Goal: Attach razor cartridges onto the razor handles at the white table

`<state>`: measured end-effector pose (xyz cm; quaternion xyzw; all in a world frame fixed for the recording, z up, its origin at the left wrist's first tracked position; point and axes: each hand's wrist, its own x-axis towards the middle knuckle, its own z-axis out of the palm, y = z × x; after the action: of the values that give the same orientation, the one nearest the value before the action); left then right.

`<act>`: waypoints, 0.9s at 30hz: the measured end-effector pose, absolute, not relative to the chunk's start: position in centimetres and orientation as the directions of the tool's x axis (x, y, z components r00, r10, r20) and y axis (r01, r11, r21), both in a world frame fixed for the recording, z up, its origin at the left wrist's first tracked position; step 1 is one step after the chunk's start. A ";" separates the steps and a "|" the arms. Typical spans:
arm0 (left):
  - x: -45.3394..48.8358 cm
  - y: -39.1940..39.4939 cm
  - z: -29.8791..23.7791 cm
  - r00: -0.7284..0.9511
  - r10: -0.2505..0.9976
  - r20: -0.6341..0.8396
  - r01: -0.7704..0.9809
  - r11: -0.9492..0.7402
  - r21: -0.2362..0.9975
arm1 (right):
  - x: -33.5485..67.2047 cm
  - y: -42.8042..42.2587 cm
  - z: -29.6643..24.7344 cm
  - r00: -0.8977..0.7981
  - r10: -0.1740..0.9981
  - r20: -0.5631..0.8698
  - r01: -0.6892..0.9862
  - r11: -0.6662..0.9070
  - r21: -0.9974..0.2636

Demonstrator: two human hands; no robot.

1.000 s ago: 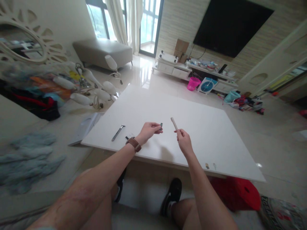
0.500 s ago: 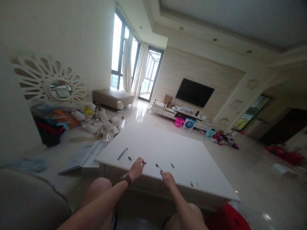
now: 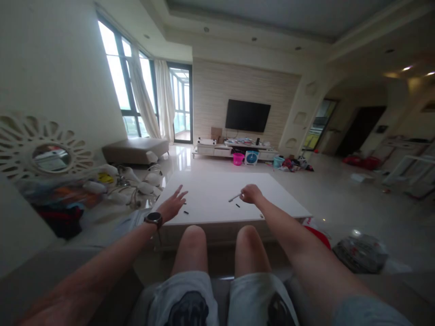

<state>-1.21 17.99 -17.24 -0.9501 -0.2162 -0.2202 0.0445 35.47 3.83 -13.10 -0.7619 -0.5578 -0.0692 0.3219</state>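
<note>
My left hand (image 3: 172,204), with a dark watch on its wrist, hovers over the near left of the white table (image 3: 207,190). Its fingers are spread and nothing shows in them. Just right of it lies a small dark stick-like piece (image 3: 186,212). My right hand (image 3: 251,194) is closed round one end of a slim, pale, pen-like stick (image 3: 235,198), whose free end points left and down over the tabletop. Below that stick lies another short dark piece (image 3: 237,205). A tiny object (image 3: 261,216) sits at the near edge, partly beside my right forearm.
Beyond the table stand a pink bucket (image 3: 238,159), a blue-and-white box (image 3: 251,157) and a low TV cabinet (image 3: 214,149). Lamp parts (image 3: 136,183) and bagged things crowd the floor at left. A plastic-wrapped bundle (image 3: 362,253) lies at right.
My view has levelled and swung right. My left hand has let go of a small dark piece and spread its fingers. My right hand has moved farther over the table with a stick in it.
</note>
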 end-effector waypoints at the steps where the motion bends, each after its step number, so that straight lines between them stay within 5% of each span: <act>1: -1.8 18.0 -16.8 0.818 0.369 0.440 0.420 -0.908 -0.019 | 35.5 4.1 -12.7 0.291 0.841 0.456 0.930 -0.136 -0.343; 6: -4.6 18.5 -16.7 0.821 0.306 0.482 0.390 -0.917 -0.081 | 35.0 5.9 -11.6 -0.040 0.946 0.323 0.999 0.041 0.004; 15: -6.7 21.0 -20.4 0.803 0.277 0.527 0.368 -0.927 -0.073 | 34.0 13.5 -16.2 -0.240 0.955 0.174 0.936 0.180 0.303; 21: -6.2 24.2 -22.1 0.725 0.385 0.571 0.477 -0.879 -0.014 | 32.3 19.2 -21.8 -0.093 0.987 0.128 0.946 0.047 0.320; 27: -4.1 26.9 -23.9 0.622 0.555 0.552 0.550 -0.812 0.197 | 31.4 21.5 -26.9 0.068 0.998 0.011 0.947 -0.068 0.314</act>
<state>-4.12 26.90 -23.87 -0.9005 -0.3068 -0.3083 -0.0046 31.35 21.49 -26.94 -0.7221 -0.6733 -0.1124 -0.1126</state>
